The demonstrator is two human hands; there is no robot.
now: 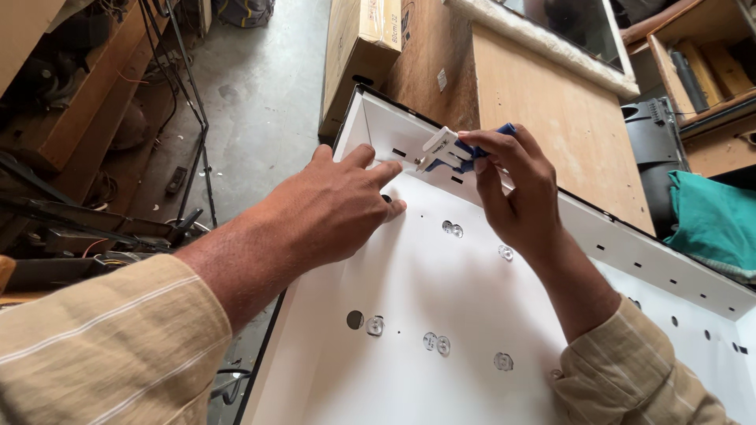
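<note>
One white panel (441, 315), shallow and tray-like with raised side walls, lies across the lower right of the view. Its upper left corner sits against a wooden worktop (551, 102).

Seven small clear lens domes are counted on the panel floor: a pair (452, 229) near the middle, one single (505, 253) to their right, one (375, 326) beside a round hole (355, 319), a second pair (436, 343) and one more single (503, 361). The far wall carries a row of small dark slots (630, 256); their full number cannot be told, as part of the wall is hidden by the wrist.

One white and blue tool (450, 149) is held at the panel's upper left corner, its tip at the wall. The right hand (512, 193) has its grip closed around the tool, thumb and fingers pinched on the blue body. The left hand (339, 208) holds nothing: its fingers are loosely spread, the forefinger pointing toward the tool tip and the thumb resting on the panel floor.

Surroundings: a grey concrete floor (260, 94), one cardboard box (362, 47) standing on it, one green cloth (717, 220) at the right edge, wooden shelving (709, 63) behind, and metal stands with cables (189, 118) at the left.
</note>
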